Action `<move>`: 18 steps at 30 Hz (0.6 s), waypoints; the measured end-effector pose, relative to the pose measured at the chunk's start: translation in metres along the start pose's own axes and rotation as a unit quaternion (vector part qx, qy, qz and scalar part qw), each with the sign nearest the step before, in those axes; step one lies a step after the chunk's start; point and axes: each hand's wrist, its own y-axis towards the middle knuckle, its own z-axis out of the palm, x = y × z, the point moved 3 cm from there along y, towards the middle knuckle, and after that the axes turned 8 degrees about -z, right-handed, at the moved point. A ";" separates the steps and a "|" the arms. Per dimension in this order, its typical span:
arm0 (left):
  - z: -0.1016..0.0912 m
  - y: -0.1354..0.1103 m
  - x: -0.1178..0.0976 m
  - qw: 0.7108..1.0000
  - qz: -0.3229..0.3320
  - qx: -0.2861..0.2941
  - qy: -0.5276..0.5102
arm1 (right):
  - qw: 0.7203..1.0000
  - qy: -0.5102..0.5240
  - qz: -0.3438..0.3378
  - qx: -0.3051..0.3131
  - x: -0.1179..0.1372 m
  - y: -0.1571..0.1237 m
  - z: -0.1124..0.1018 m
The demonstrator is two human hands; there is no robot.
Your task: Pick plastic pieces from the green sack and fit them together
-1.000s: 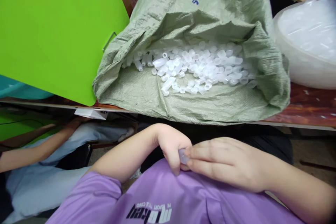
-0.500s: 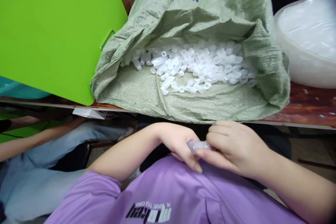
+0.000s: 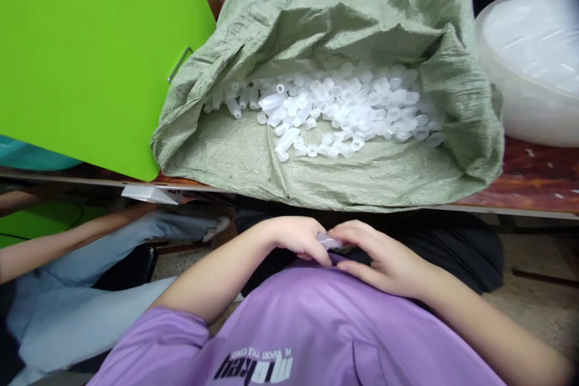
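Observation:
My left hand (image 3: 296, 239) and my right hand (image 3: 384, 258) meet just below the table edge, over my purple shirt. Between their fingertips they pinch a small translucent plastic tube (image 3: 329, 242). Both hands are closed on it, the left from the left end, the right from the right. Above them on the table lies a green woven sack (image 3: 316, 175), open toward me. Inside it is a heap of several similar white plastic tubes (image 3: 335, 110).
A bright green board (image 3: 90, 54) leans at the left of the sack. A clear plastic bag of parts (image 3: 534, 66) sits at the far right on the wooden table (image 3: 534, 178). Another person's arm (image 3: 67, 241) and light-blue trousers show under the table at left.
My hands have risen slightly toward the table edge and the right hand has flattened, fingers stretched over the tube. The tube stays pinched between both hands.

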 end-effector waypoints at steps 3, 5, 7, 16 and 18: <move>0.007 0.017 0.013 0.999 -0.020 -0.001 -0.039 | 0.995 0.057 0.084 0.001 -0.017 -0.005 0.016; 0.013 0.029 0.021 0.996 -0.037 -0.015 -0.074 | 0.980 0.103 0.167 -0.027 -0.031 -0.010 0.029; 0.019 0.040 0.027 0.992 -0.051 -0.018 -0.112 | 0.969 0.127 0.204 -0.059 -0.042 -0.014 0.039; 0.032 0.058 0.029 0.984 -0.116 0.033 -0.135 | 0.999 -0.008 0.029 -0.044 -0.059 -0.027 0.051; 0.032 0.059 0.026 0.988 -0.115 0.021 -0.101 | 0.998 0.018 0.032 -0.050 -0.063 -0.025 0.055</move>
